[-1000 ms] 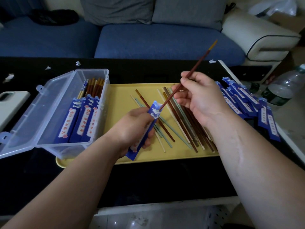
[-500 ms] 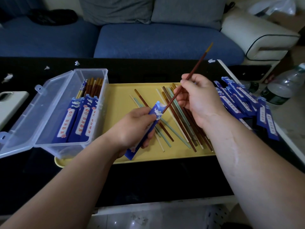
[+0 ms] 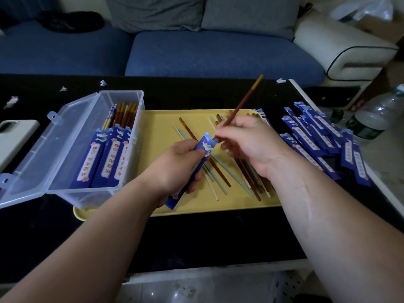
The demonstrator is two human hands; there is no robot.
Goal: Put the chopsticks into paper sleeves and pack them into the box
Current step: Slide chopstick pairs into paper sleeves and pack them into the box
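Observation:
My left hand [image 3: 175, 166] grips a blue paper sleeve [image 3: 204, 147] over the yellow tray [image 3: 161, 125]. A brown chopstick with a yellow end [image 3: 242, 101] is pinched by my right hand [image 3: 247, 141]; its lower tip sits inside the sleeve's mouth and its top slants up to the right. Loose chopsticks [image 3: 227, 173] lie scattered on the tray under both hands. The clear plastic box [image 3: 72, 147] stands open at the left, holding several sleeved chopsticks [image 3: 109, 156].
A heap of blue paper sleeves [image 3: 317, 136] lies right of the tray. Plastic water bottles [image 3: 376, 114] stand at the far right. A white phone [image 3: 13, 136] rests at the left edge. A blue sofa [image 3: 196, 51] is behind the black table [image 3: 196, 241].
The right hand slid the brown chopstick down and left, deeper into the sleeve; the exposed length is shorter. The left hand kept holding the sleeve in place.

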